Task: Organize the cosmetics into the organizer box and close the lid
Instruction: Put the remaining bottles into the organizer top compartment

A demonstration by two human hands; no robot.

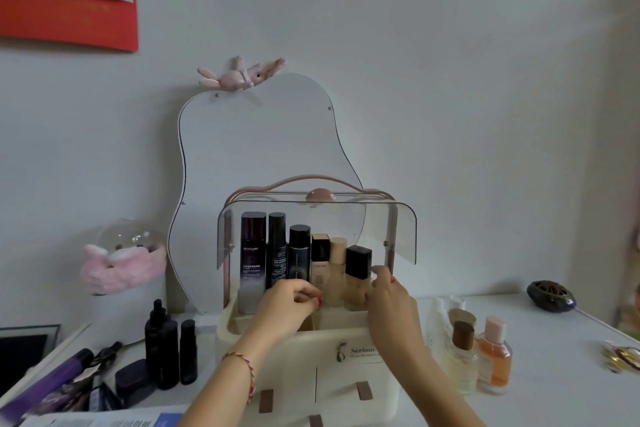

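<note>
A: Standing on the white bench (554, 374), the cream plastic organizer box (304, 357) faces the camera, its long side running left to right. Its clear curved lid (401, 229) is lifted up.

B: And the bottles inside?

A: Six stand upright in one row at the back; the square foundation bottle with black cap (358, 269) is at the right end. The right hand (389, 298) touches it, fingers partly curled. The left hand (291, 305) is loosely closed in front of the row; whether it grips something, I cannot tell. Both hands hide the bottles' lower parts.
</note>
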